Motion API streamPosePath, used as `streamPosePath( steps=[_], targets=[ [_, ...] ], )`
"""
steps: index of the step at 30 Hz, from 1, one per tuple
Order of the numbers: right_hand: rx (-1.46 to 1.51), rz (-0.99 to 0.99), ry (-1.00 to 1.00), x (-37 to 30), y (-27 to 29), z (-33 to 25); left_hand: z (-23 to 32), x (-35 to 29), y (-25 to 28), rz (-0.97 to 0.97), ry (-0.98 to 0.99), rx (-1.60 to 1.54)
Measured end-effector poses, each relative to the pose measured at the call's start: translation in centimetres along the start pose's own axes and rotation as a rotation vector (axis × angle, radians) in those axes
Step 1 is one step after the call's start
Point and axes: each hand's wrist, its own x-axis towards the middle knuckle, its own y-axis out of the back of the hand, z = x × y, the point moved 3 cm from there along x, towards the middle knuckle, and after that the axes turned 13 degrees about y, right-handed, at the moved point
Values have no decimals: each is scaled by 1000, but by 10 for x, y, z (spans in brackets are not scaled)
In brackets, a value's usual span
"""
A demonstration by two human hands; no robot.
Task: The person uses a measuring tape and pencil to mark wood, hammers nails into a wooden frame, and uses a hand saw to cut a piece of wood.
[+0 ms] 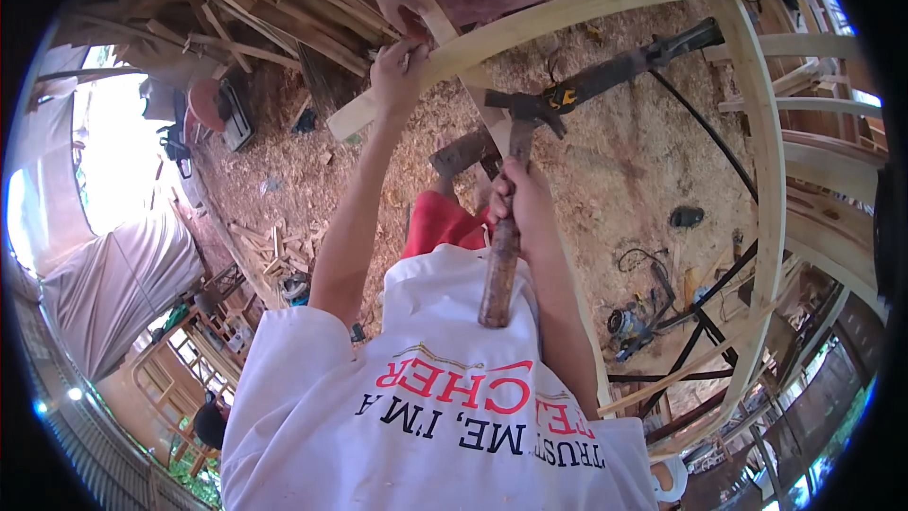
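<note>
Right hand [516, 195] clamped on hammer [501, 274], nearside of long board [539, 35]; left hand [397, 79], grip unclear, at board's left end: best brace firmly!

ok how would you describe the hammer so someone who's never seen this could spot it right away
Start at the white shirt in the lower middle, then look just above it to the person's right hand. The hammer is gripped in that hand, handle end over the shirt. Its dark crosswise head on a worn brown handle sets it apart from the pale boards nearby.
</note>
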Motion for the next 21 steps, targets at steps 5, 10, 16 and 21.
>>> streamPosePath(
  steps=[5, 10, 16, 21],
  targets=[
    [-539, -143, 195, -18, 19, -38, 19, 19, -34, -88, -60, -113],
    [-993, -430, 203, -56, 14, -50, 14, 15, -42, -58, -91, -57],
    [-1297, -555, 414, -56, 8, 15, -1, 20, -40, -125, 17, -198],
    [-1647, -463, 438, -42, 2, 25, 1, 17, -35, -84, -63, -160]
  ],
)
